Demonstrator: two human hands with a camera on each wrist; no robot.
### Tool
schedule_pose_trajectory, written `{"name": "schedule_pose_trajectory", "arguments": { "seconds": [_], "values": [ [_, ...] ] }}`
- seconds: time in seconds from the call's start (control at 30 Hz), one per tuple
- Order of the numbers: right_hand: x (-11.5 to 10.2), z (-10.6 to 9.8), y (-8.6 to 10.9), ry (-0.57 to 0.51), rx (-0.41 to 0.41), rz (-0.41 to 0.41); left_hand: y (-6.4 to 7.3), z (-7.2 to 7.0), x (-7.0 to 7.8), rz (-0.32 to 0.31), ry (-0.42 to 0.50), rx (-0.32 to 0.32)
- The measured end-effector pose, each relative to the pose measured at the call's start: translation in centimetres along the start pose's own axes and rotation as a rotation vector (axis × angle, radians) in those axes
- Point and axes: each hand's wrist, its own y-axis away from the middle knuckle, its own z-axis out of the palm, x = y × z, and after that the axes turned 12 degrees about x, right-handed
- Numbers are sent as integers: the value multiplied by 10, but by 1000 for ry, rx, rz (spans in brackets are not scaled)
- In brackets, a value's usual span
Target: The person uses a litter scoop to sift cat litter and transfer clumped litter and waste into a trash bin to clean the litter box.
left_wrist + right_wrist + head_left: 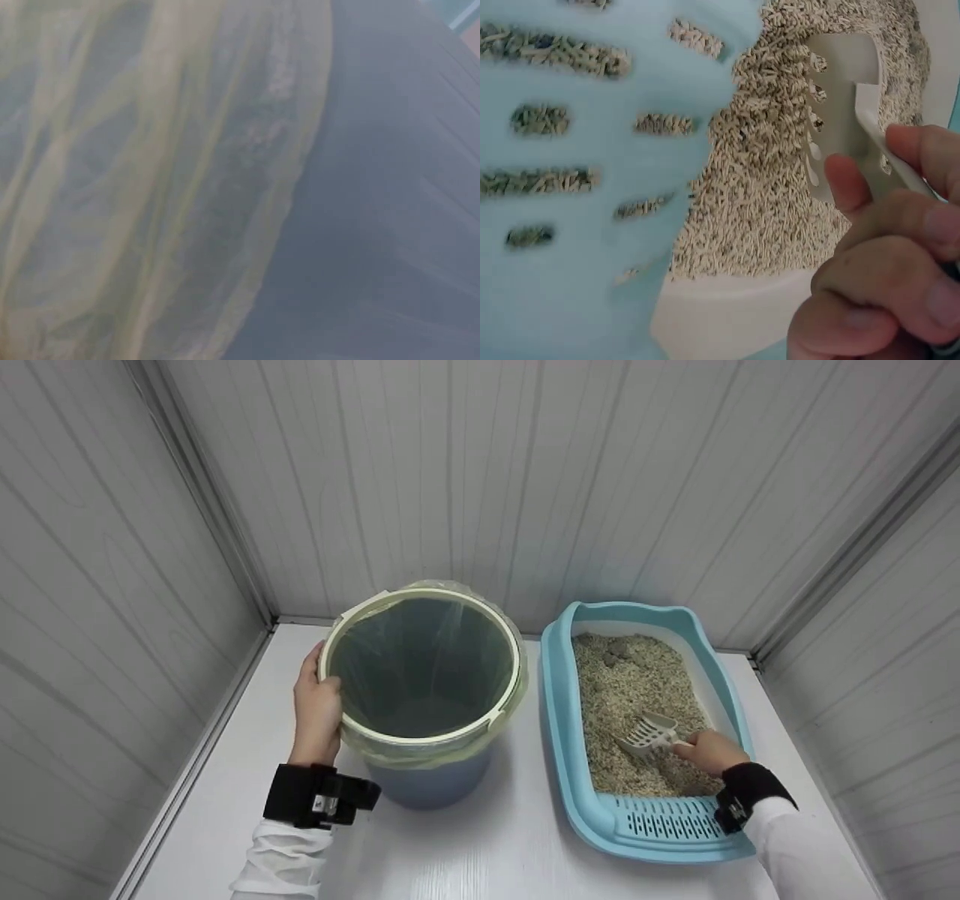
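Observation:
My left hand (316, 712) grips the left side of the rim of a round blue-grey bin (427, 784), its thumb over the edge. A thin yellowish bag (150, 180) lines the bin and folds down over its outside. My right hand (712, 751) holds a pale slotted litter scoop (649, 733) by its handle. The scoop rests low in a blue litter box (555, 697), its head against the tan pellet litter (637, 682). In the right wrist view the scoop's head (844, 97) shows few pellets on it, and the fingers curl at the handle.
Darker clumps (619, 651) lie in the litter at the far end of the box. A slotted blue step (667, 819) forms the box's near end. Both containers stand on a white tabletop (450, 862), with grey panel walls (480, 472) behind and at the sides.

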Motion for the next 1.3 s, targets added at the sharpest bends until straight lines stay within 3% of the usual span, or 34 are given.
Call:
{"name": "schedule_pose_trajectory", "arguments": {
  "seconds": [0.2,0.43,0.5,0.67,1.07,1.3],
  "values": [
    [-16,14,-11,-28,0,18,-1,0,0,-1,1,3],
    [-31,25,-18,79,-31,-13,0,0,-1,4,7,-3],
    [-39,29,-20,84,-50,22,-1,-1,-1,5,3,-5],
    [-51,37,-21,91,-72,5,-1,-1,-1,12,-7,0],
    [-33,35,-22,58,-75,-52,1,-2,0,17,-13,-1],
    [-28,30,-16,-59,53,-72,1,-2,0,16,-3,-1]
  ]
}}
